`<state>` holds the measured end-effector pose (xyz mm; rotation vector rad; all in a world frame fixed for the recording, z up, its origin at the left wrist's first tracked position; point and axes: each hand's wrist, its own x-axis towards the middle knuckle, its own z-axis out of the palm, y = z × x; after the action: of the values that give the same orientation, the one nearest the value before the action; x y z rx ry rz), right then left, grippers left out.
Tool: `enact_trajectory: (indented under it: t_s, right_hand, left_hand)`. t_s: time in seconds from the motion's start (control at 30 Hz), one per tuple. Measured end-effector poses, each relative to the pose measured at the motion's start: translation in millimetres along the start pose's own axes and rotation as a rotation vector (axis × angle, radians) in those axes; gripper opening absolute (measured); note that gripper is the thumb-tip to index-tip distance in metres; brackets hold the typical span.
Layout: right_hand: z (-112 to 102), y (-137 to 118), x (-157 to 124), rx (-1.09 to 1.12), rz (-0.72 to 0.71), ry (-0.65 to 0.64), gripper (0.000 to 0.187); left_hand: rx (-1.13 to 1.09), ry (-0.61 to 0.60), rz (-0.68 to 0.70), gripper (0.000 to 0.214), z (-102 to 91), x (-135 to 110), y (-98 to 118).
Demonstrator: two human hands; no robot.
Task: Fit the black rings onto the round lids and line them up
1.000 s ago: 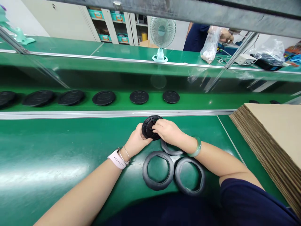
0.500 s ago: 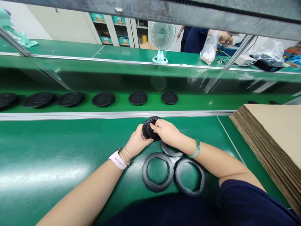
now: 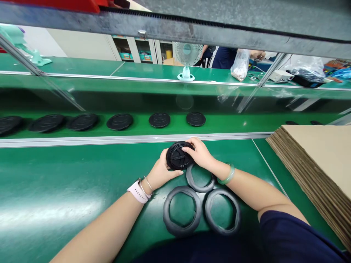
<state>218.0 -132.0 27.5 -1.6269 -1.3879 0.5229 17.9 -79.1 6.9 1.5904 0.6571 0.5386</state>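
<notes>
A round black plastic part [image 3: 179, 157], with ribs across its face and a ringed rim, is held between both hands over the green bench. My left hand [image 3: 161, 171] grips its left and lower edge, the thumb stretched along the near side. My right hand [image 3: 201, 154] pinches the upper right rim, with thumb on the face and fingers behind it. Just below lie three dark grey rings: one ring [image 3: 201, 189] partly under the right hand, another ring [image 3: 166, 215] at the left, and a third ring [image 3: 238, 215] at the right.
Several black discs [image 3: 159, 119] lie in a row on the green strip [image 3: 233, 122] beyond a metal rail [image 3: 82, 140]. Stacked cardboard sheets [image 3: 315, 153] stand at the right. A small fan [image 3: 188, 58] sits on the back shelf, with people behind it.
My right hand has shifted from the middle of the black part to its upper right rim, uncovering the ribbed face. The view has tilted up slightly.
</notes>
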Motion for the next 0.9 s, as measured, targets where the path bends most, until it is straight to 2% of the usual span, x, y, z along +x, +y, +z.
enact_trajectory:
  t_s: [0.07, 0.17, 0.23, 0.3, 0.37, 0.43, 0.7, 0.9]
  right_hand:
    - [2.3, -1.2, -0.5, -0.006, 0.01, 0.02, 0.014]
    - [3.7, -2.3, -0.6, -0.014, 0.024, 0.033, 0.018]
    - [3.3, -1.7, -0.4, 0.049, 0.052, -0.013, 0.016]
    - [1.9, -0.8, -0.4, 0.169, 0.07, -0.124, 0.022]
    - [0.2, -0.5, -0.6, 0.253, 0.063, -0.229, 0.039]
    - [-0.7, -1.1, -1.0, 0.24, 0.054, -0.256, 0.051]
    - [1.9, -8.7, -2.4, 0.151, 0.114, -0.185, 0.046]
    - [-1.7, -7.9, -1.1, 0.205, 0.064, -0.25, 0.047]
  left_hand:
    - [0.005, -0.005, 0.019, 0.085, -0.1, -0.7, 0.1]
    - [0.107, 0.044, 0.051, 0.062, -1.3, 0.5, -0.1]
    - [0.189, 0.097, 0.058, 0.052, -2.8, 2.2, 0.4]
    - [0.234, 0.14, 0.048, 0.048, -4.2, 3.8, 1.3]
    - [0.241, 0.158, 0.03, 0.046, -4.9, 4.9, 2.4]
    - [0.241, 0.161, 0.023, 0.046, -4.7, 5.3, 3.5]
    - [0.312, 0.191, 0.04, 0.043, -0.5, 3.8, 7.4]
    - [0.418, 0.204, 0.049, 0.047, -0.2, 2.9, 8.2]
